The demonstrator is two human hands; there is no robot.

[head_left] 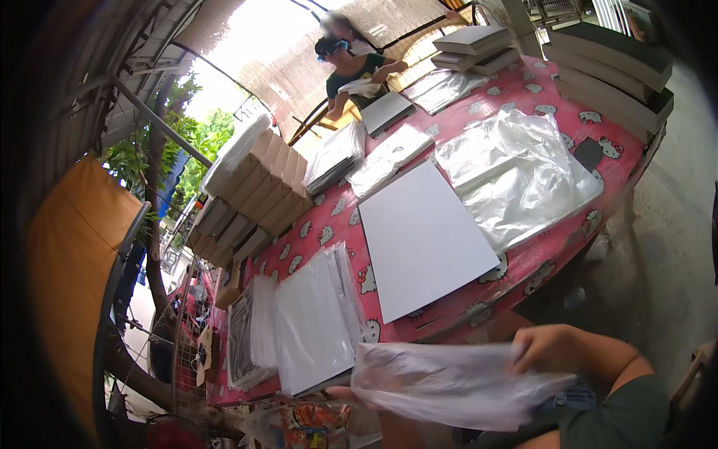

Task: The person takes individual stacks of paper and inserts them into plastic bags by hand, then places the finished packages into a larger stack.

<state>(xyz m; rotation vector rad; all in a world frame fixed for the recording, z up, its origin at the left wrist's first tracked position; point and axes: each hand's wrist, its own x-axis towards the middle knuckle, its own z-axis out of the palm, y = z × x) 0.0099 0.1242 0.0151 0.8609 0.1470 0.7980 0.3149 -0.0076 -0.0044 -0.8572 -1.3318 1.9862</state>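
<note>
We're gripping a clear plastic bag (449,382) low at our lap, below the table edge: right hand (542,350) w/ fingers curled shut on its top edge, left hand (344,392) mostly hidden under it, fingers can't tell. Pink patterned tablecloth (329,224) is carrying a white board (422,236) and bagged stacks (310,322), outdoors under shade netting.

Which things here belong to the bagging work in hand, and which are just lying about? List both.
In use:
clear plastic bag, held by right hand and left hand
white board on the table
loose bags

Lying about:
brown boxes
grey slabs
orange chair
</note>
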